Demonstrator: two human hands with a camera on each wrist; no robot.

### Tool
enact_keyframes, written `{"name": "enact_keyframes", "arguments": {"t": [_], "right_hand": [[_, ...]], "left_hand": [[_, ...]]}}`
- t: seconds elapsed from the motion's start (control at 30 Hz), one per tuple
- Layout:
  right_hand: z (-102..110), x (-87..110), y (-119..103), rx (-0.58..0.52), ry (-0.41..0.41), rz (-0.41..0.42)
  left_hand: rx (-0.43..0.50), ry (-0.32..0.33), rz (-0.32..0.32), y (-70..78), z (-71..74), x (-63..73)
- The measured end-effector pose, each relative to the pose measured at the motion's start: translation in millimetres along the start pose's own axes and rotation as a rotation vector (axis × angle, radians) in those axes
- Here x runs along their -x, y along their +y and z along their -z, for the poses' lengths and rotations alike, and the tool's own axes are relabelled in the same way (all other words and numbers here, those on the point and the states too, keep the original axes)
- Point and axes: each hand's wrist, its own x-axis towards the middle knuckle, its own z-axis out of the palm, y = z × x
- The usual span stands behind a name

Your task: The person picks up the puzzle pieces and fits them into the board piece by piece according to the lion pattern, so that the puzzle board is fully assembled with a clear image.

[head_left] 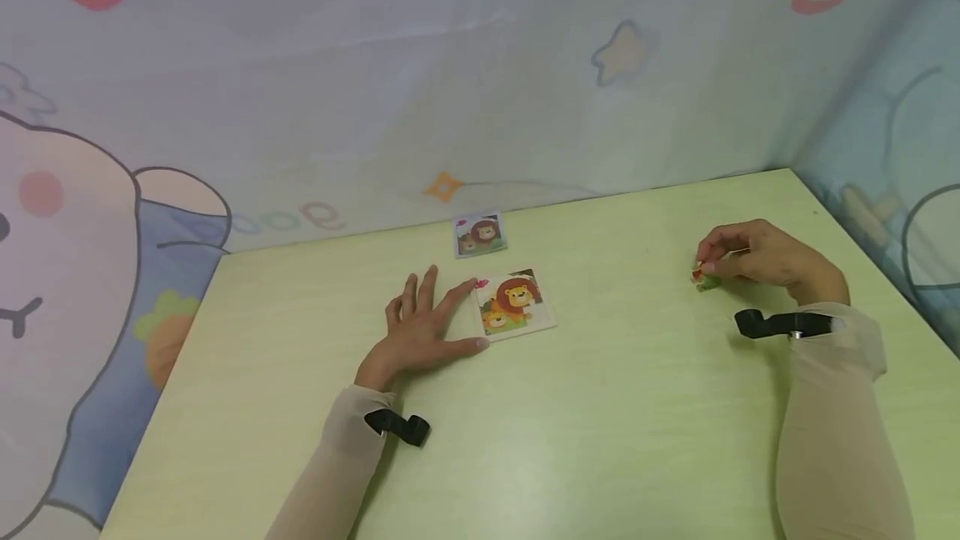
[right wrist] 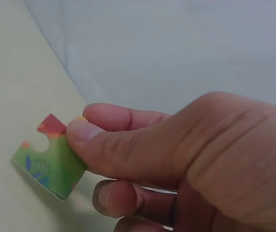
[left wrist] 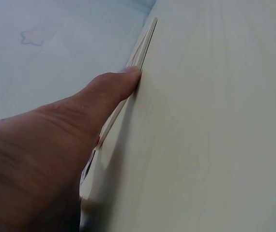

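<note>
A square lion jigsaw puzzle with a white border lies on the table, a pale gap showing at its lower right. My left hand rests at its left side with fingers spread; the index fingertip touches the upper left corner and the thumb the lower left. In the left wrist view the thumb presses against the board's thin edge. Off to the right, my right hand pinches a green and red jigsaw piece between thumb and index finger, just above the table. Its other fingers are curled beneath.
Behind the puzzle lies a small square card with the same lion picture. The pale wooden table meets a cartoon-printed cloth at the back, with more cloth at both sides.
</note>
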Motion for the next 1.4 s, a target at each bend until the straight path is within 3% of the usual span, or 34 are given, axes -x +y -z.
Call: {"name": "enact_keyframes", "arguments": {"t": [0.2, 0.33, 0.7, 0.87, 1.17, 1.4], "right_hand": [[-11.2, -6.1, -28.3, -0.144, 0.018, 0.083], [-28.5, -17.7, -49.2, -0.225, 0.022, 0.154], [-87.2, -53.7, -78.5, -0.291, -0.11, 0.226], [-112.5, -64.6, -86.9, -0.321, -0.16, 0.215], [-148.7, -68.8, -101.9, -0.287, -0.202, 0.166], [-159.1, -65.8, -112.3, -0.148, -0.124, 0.182]], "left_hand": [[-0.04, 0.031, 0.02, -4.2, -6.6, -4.1], [-0.074, 0.026, 0.049, 4.0, -2.6, -1.5], [-0.074, 0.021, 0.055, -0.5, -6.7, -6.4], [-0.073, 0.028, 0.043, -1.5, -5.9, -7.6], [-0.087, 0.031, 0.044, 0.5, -7.1, -9.8], [-0.082, 0.022, 0.041, 2.5, -5.7, -9.3]]}}
